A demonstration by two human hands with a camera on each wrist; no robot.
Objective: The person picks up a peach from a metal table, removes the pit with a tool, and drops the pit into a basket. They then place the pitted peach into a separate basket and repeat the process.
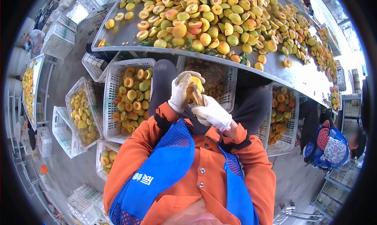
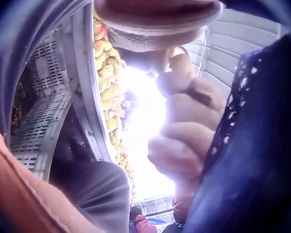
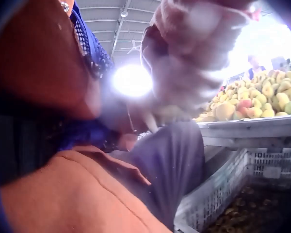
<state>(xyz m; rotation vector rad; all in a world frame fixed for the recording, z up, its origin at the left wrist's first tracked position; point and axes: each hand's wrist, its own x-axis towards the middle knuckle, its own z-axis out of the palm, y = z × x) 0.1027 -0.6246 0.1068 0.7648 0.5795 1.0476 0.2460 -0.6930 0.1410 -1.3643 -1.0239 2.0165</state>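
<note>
Right hand (image 1: 212, 113) grips knife (image 1: 197, 95); left hand (image 1: 180, 92) cups peach (image 1: 195, 85).

A fruit-processing shed: a long metal table (image 1: 118, 36) runs across the far side, heaped with whole and halved yellow fruit (image 1: 212, 17). White plastic crates (image 1: 114, 79) of cut halves stand below it on the concrete floor (image 1: 66, 87), with empty crates stacked (image 1: 61, 34) at far left. Another worker (image 1: 330, 144) sits at right, and a ribbed metal roof (image 3: 111, 19) spans overhead
</note>
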